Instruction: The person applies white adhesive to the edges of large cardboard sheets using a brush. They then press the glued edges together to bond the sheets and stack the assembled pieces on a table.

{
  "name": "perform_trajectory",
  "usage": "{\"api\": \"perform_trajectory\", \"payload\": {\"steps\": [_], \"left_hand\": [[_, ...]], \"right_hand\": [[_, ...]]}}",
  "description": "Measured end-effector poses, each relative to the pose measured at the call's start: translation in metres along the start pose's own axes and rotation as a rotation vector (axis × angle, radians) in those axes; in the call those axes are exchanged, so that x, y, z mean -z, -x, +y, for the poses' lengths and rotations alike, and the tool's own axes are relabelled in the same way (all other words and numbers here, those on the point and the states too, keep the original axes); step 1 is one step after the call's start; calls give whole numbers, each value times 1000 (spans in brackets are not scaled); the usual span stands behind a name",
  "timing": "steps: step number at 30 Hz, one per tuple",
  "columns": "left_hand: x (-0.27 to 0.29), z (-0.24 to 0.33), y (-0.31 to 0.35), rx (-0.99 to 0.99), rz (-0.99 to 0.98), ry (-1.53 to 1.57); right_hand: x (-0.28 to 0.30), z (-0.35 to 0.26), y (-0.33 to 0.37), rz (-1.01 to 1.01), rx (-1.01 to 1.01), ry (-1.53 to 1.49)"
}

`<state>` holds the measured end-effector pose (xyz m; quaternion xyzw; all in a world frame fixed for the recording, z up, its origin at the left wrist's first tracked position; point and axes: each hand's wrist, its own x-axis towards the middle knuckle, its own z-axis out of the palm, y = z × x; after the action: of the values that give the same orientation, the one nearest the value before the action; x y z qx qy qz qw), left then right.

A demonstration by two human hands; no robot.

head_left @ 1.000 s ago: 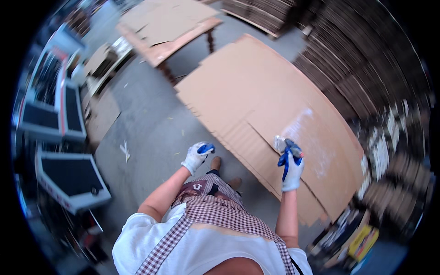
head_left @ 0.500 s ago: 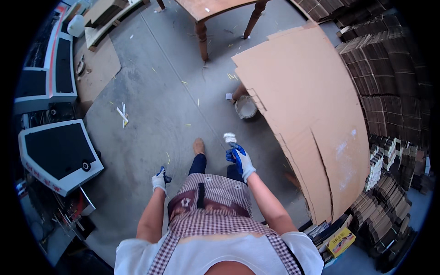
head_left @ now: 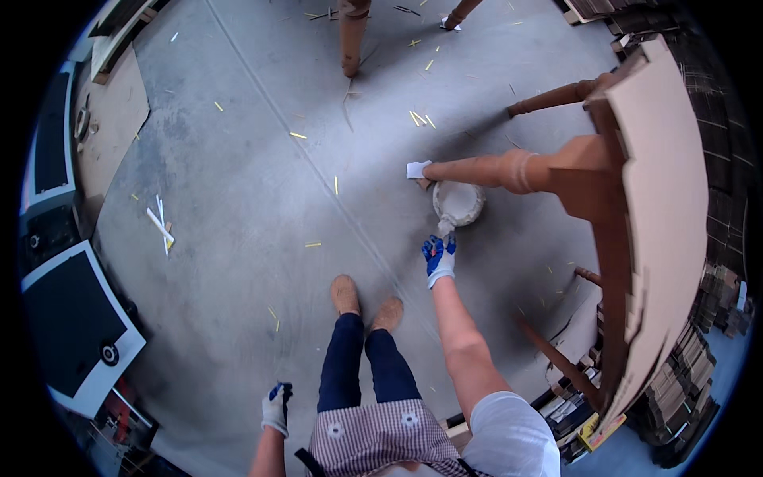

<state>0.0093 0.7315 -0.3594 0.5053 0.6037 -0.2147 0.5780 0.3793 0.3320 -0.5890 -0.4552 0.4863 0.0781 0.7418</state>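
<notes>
My right hand [head_left: 440, 259], in a white glove with blue-coated fingers, is closed around a paintbrush. The white-coated head of this brush [head_left: 447, 226] meets the near rim of a round bucket [head_left: 479, 208]. Pale white paint or paste [head_left: 458, 199] fills the bucket, and its rim is crusted with the same stuff. The bucket stands on the floor beside a brown turned table leg [head_left: 477, 172]. My left hand [head_left: 276, 409], gloved alike, hangs low at my left side, apart from everything. Its fingers are loosely bent and apart, with nothing visible in them.
A brown wooden table topped with cardboard [head_left: 666, 175] rises close on my right. White paper [head_left: 416, 170] lies under one leg. Another table's leg [head_left: 352, 40] stands ahead. Yellow strips and white sticks [head_left: 161, 226] litter the floor. Black-and-white panelled equipment [head_left: 79, 318] is at left.
I have bent lower and turned toward the cardboard-topped table, whose legs now show. My right hand has carried the brush from in front of me to the bucket. My left hand stays at my side.
</notes>
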Motion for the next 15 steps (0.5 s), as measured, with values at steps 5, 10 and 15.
{"api": "perform_trajectory", "payload": {"steps": [5,10,15], "left_hand": [[10,-36,-25,115,70,-23],[23,-33,22,125,67,-110],[48,-30,69,117,-80,-123]], "right_hand": [[32,37,-72,52,-121,-169],[35,100,30,-168,-355,532],[-20,33,205,-594,-239,828]]}}
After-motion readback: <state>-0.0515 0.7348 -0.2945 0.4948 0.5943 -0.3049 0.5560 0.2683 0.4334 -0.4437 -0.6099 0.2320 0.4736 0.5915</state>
